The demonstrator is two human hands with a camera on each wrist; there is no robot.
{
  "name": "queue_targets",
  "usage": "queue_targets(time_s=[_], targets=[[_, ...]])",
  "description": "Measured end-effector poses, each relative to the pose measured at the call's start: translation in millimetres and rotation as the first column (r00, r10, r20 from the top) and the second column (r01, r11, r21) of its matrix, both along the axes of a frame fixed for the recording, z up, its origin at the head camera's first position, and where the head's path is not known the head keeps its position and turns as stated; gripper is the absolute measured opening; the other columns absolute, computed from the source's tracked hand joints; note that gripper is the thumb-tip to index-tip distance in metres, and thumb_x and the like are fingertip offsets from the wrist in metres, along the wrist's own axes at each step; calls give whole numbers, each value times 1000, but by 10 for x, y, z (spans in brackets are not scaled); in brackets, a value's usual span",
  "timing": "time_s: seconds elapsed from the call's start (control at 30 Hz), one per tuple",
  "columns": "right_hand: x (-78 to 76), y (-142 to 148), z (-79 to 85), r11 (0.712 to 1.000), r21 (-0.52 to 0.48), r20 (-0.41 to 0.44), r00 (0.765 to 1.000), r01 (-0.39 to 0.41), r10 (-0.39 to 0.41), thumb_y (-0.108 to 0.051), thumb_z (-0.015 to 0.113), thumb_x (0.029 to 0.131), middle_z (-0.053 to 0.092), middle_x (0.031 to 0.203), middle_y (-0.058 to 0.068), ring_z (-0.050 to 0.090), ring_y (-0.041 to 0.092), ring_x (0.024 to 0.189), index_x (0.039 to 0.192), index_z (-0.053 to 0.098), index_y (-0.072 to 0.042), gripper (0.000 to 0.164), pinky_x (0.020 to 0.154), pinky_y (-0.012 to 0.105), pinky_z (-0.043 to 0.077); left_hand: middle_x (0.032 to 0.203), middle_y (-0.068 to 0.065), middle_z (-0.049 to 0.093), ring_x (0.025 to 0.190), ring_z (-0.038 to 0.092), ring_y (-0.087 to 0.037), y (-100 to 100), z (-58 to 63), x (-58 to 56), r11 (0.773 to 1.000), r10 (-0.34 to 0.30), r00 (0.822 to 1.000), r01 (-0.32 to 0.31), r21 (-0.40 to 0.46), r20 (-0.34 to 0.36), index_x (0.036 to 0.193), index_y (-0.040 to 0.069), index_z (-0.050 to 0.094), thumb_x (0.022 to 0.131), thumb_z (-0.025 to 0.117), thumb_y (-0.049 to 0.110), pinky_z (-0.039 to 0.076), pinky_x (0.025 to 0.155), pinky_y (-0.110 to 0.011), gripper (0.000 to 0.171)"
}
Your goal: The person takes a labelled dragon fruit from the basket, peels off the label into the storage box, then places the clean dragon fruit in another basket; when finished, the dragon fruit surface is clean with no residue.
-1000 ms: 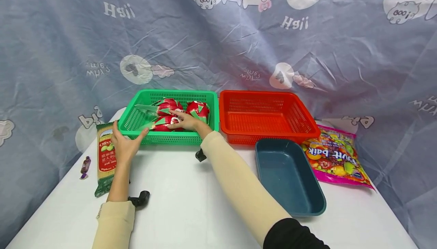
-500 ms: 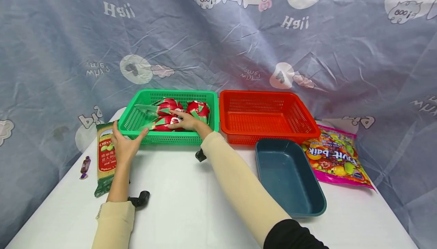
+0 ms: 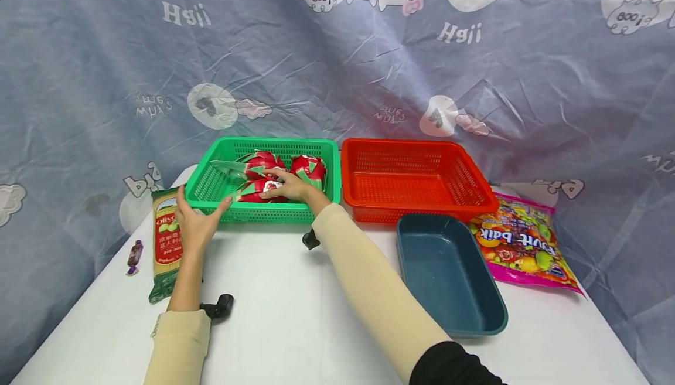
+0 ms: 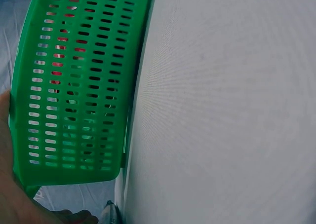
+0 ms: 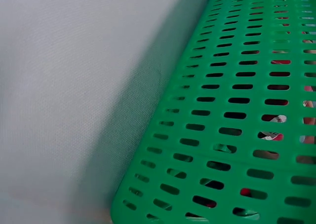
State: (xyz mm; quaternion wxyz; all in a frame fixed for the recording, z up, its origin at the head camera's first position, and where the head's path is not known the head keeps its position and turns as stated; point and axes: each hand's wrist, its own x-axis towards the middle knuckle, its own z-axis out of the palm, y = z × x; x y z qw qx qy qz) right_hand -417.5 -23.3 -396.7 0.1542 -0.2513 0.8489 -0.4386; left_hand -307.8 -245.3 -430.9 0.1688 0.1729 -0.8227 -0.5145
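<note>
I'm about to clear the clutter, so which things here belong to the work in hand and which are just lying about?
Work in hand: left hand, right hand, green basket, three dragon fruits.

Apparently lying about: red basket, dark blue tray, fruit-candy bag, spaghetti pack, wrapped candy.

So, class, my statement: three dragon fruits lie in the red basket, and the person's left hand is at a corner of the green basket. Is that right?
Not quite: the three dragon fruits lie in the green basket, not the red basket, as the head view shows. The rest stands.
</note>
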Motion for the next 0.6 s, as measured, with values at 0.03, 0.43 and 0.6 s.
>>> queue_targets(time_s=[0.03,0.43,0.6], targets=[[-2,1,0,1000,-1,-1,1000,5,-5,-38,73,78,28,146,-2,24,19,134,142,35,-30,75,102,41,31,152,-11,-3,133,14,-42,2,2,-1,1000,0,1000,0,0,-2,143,45,-7,64,66,70,24,95,-67,110],[16,10,45,997,-49,-2,998,56,-56,-35,77,74,34,143,-2,27,21,133,138,43,-27,72,100,41,35,152,-11,-1,136,10,-39,9,30,8,1000,-14,1000,13,-8,-13,143,44,-8,66,66,67,22,96,-66,109],[37,1,61,995,-45,0,996,93,-93,-36,79,72,37,142,-4,29,22,132,135,46,-29,72,98,41,36,153,-8,2,137,10,-35,-12,8,9,1000,-19,1000,18,-7,-20,144,43,-7,66,66,68,21,98,-65,110]])
